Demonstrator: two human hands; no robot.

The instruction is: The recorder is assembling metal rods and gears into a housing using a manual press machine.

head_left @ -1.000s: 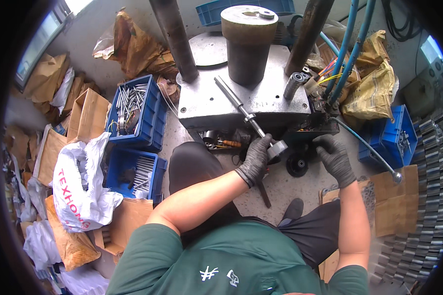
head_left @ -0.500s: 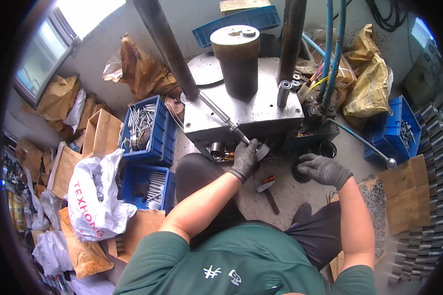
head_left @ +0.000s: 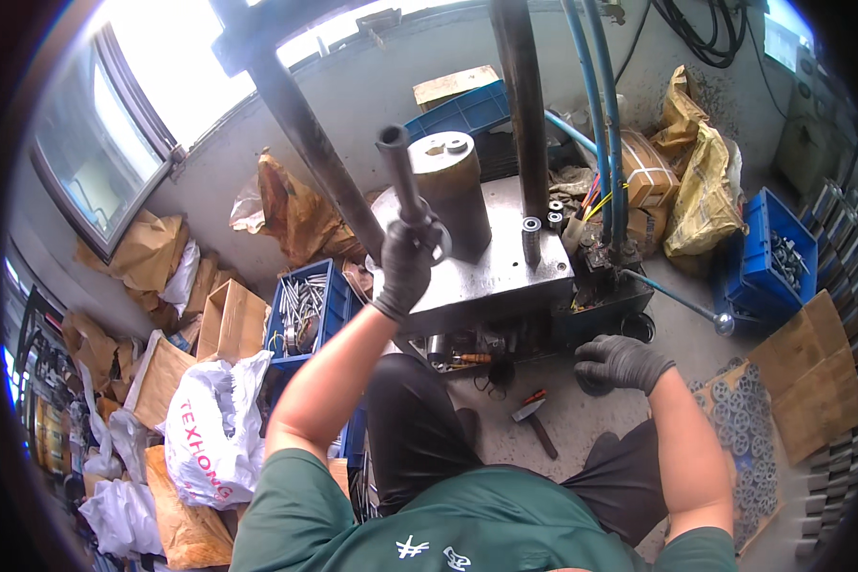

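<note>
Gap on press bed (head_left: 491, 276) btwn fat cyl. (head_left: 459, 210) & short cyl. (head_left: 531, 244); R column (head_left: 521, 105) blocks behind, rod (head_left: 405, 181) in L hand (head_left: 405, 271) blocks L.

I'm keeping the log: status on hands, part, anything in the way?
Left hand gripping metal rod, hollow end up. Right hand curled, no part visible. Upright cylinder beyond rod; hammer on floor.

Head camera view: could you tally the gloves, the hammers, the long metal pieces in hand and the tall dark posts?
Gloves, on the left hand and right hand: 2
Hammer: 1
Long metal piece in hand: 1
Tall dark posts: 2
Total: 6
</note>
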